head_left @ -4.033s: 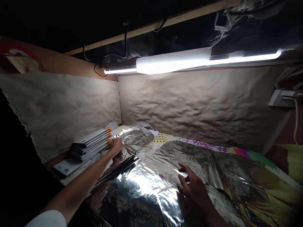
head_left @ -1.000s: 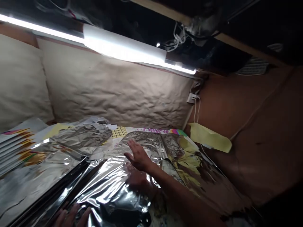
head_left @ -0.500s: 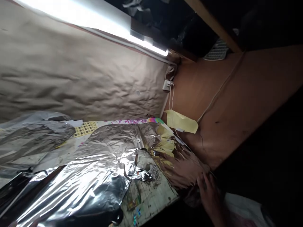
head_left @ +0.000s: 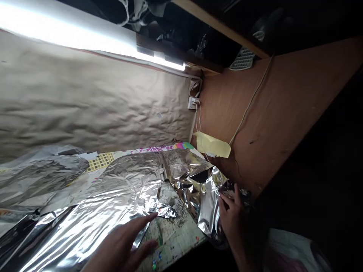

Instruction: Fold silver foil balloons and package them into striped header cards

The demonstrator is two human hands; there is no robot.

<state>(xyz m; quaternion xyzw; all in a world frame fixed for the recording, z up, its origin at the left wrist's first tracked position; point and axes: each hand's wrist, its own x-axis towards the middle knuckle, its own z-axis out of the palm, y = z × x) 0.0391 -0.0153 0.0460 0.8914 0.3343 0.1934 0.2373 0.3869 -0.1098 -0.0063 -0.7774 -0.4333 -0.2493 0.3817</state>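
A large sheet of shiny silver film (head_left: 107, 200) with dark reflections covers much of the worktable. My left hand (head_left: 121, 241) is over its near part, thumb and fingers apart, with nothing in it. On the right, my right hand (head_left: 231, 207) lies against a crumpled silver section (head_left: 208, 206) at the table's right edge. Its fingers are spread and touch the film; whether the thumb pinches it is hidden. Between the hands, a stained, pale tabletop (head_left: 181, 230) shows, with a small crinkled strip of film (head_left: 167, 211) on it.
A yellow patterned sheet (head_left: 100, 161) and clear plastic (head_left: 56, 158) lie along the back. A lit tube lamp (head_left: 85, 34) hangs above. White wires run from a wall socket (head_left: 193, 102) past a yellow paper (head_left: 212, 144). Pale cloth (head_left: 292, 249) is at lower right.
My left hand has come in from the bottom left over the film. My right hand has moved left and up, and the film at the right edge is now lifted and crumpled. The view has shifted.
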